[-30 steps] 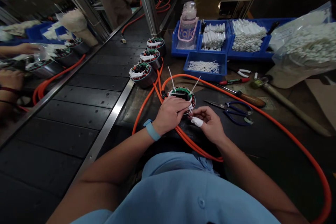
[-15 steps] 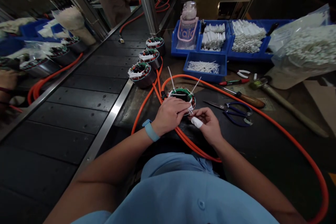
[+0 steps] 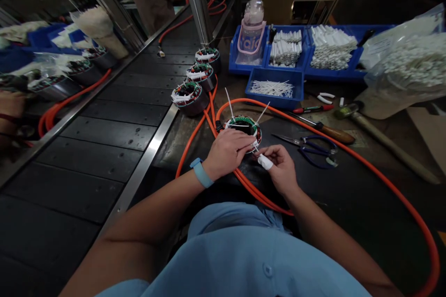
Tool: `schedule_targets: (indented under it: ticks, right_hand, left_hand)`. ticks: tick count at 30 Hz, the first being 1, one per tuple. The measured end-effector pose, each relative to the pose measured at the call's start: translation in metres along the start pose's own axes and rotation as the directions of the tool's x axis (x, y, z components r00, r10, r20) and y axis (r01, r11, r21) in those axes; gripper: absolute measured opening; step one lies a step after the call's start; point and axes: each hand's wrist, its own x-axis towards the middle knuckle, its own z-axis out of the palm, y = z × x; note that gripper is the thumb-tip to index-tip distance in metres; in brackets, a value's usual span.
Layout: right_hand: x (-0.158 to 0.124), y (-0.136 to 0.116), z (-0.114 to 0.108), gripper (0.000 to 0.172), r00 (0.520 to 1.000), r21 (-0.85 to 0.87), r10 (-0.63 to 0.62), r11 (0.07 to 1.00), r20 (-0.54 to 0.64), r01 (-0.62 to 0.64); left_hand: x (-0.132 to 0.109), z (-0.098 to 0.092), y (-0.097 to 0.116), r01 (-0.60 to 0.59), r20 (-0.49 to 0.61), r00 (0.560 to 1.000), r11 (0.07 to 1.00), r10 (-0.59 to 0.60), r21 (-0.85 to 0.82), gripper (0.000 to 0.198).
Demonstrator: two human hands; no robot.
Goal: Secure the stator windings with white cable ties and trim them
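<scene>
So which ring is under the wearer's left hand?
The nearest ring, with two long white ties rising from it. The left hand lies over its near edge; the three rings behind and left of it have no hand on them.

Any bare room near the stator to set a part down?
Bare: dark bench between the scissors and right forearm; black conveyor slats left of the metal rail.
Crowded: the stator, left hand on it, right hand at its edge; orange cable around; blue bins behind.
</scene>
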Motion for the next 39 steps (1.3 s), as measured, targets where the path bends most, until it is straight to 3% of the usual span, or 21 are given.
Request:
schedule_targets:
  ticks: [11, 20, 26, 28, 29, 31, 33, 34, 36, 39]
  right_hand:
    - [0.025, -0.002, 0.008, 0.033, 0.991, -0.049, 0.125, 0.991, -0.038, -0.127]
    - [0.006, -0.004, 0.002, 0.03, 0.995, 0.019, 0.096, 0.995, 0.013, -0.097]
    - [0.025, -0.003, 0.009, 0.032, 0.989, -0.169, 0.148, 0.974, -0.03, -0.151]
    - [0.027, -0.007, 0.005, 0.023, 1.0, -0.392, 0.021, 0.92, 0.016, -0.013]
    - [0.029, -0.012, 0.003, 0.017, 0.994, -0.548, -0.071, 0.83, 0.087, 0.108]
    - [0.034, -0.024, -0.002, 0.013, 0.926, -0.786, -0.2, 0.489, 0.32, 0.378]
    - [0.044, -0.037, -0.005, 0.017, 0.805, -0.804, -0.225, 0.121, 0.548, 0.582]
    - [0.049, -0.042, -0.006, 0.02, 0.739, -0.761, -0.231, -0.009, 0.633, 0.649]
    - [0.054, -0.049, -0.006, 0.024, 0.595, -0.642, -0.262, -0.158, 0.76, 0.75]
    - [0.052, -0.054, -0.008, 0.027, 0.371, -0.454, -0.314, -0.25, 0.874, 0.855]
  left_hand:
    - [0.001, 0.001, 0.0, -0.004, -0.015, 1.0, 1.0, 0.005, 0.011, 0.02]
    - [0.0, 0.002, -0.001, -0.045, -0.041, 0.998, 0.999, 0.046, 0.012, 0.02]
    - [0.001, 0.001, 0.0, -0.024, -0.032, 0.999, 1.0, 0.024, 0.017, 0.02]
    - [0.0, 0.001, 0.0, -0.018, -0.027, 0.999, 1.0, 0.018, 0.022, 0.021]
    - [0.0, 0.001, 0.0, -0.019, -0.022, 1.0, 1.0, 0.019, 0.025, 0.021]
    - [0.0, 0.001, 0.0, -0.021, -0.013, 1.0, 0.999, 0.022, 0.029, 0.022]
    - [0.0, -0.001, -0.001, -0.018, 0.011, 1.0, 0.999, 0.018, 0.027, 0.023]
    - [0.001, -0.003, -0.001, -0.012, 0.035, 0.999, 1.0, 0.011, 0.028, 0.024]
    - [0.004, -0.007, -0.001, 0.011, 0.112, 0.994, 0.998, -0.018, 0.063, 0.027]
    - [0.01, -0.013, 0.0, 0.029, 0.255, 0.963, 0.975, -0.087, 0.222, 0.032]
